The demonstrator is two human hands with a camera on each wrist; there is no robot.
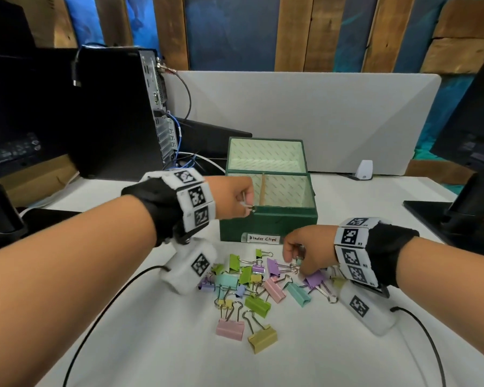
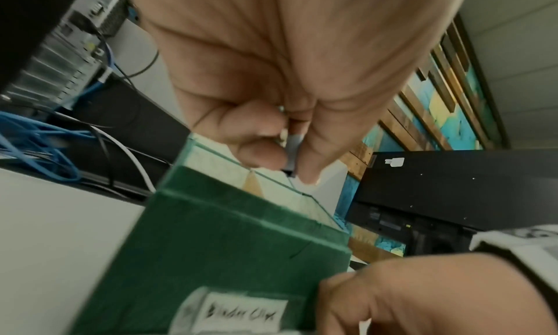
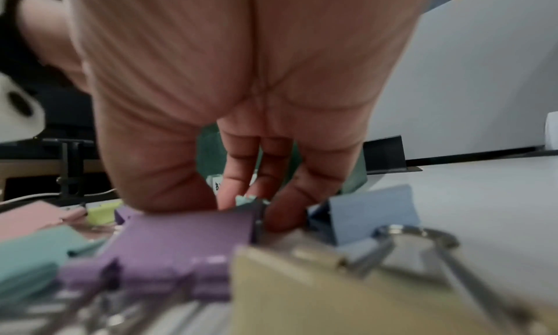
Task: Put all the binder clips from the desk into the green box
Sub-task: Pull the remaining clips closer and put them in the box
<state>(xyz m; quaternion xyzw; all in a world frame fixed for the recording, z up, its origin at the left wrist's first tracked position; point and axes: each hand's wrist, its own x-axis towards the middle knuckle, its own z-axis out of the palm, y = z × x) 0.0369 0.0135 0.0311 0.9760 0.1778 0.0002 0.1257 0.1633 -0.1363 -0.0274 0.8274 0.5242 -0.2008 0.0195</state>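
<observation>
The green box (image 1: 268, 222), labelled "Binder Clips", stands open with its lid upright behind it and a divider inside. My left hand (image 1: 246, 203) hovers over the box's front left corner. It pinches a small grey-blue binder clip (image 2: 291, 149) between thumb and finger, its wire handles sticking out. A pile of pastel binder clips (image 1: 252, 286) lies on the white desk in front of the box. My right hand (image 1: 294, 259) is down at the pile's far right. Its curled fingers (image 3: 238, 173) and thumb close on a small teal clip (image 3: 248, 200), mostly hidden.
A black computer tower (image 1: 118, 107) with blue cables stands at the back left. On the right is a monitor base (image 1: 442, 216). A grey partition (image 1: 319, 113) runs behind the box, with a small white device (image 1: 365, 170) at its foot. Wrist-camera cables trail over the near desk.
</observation>
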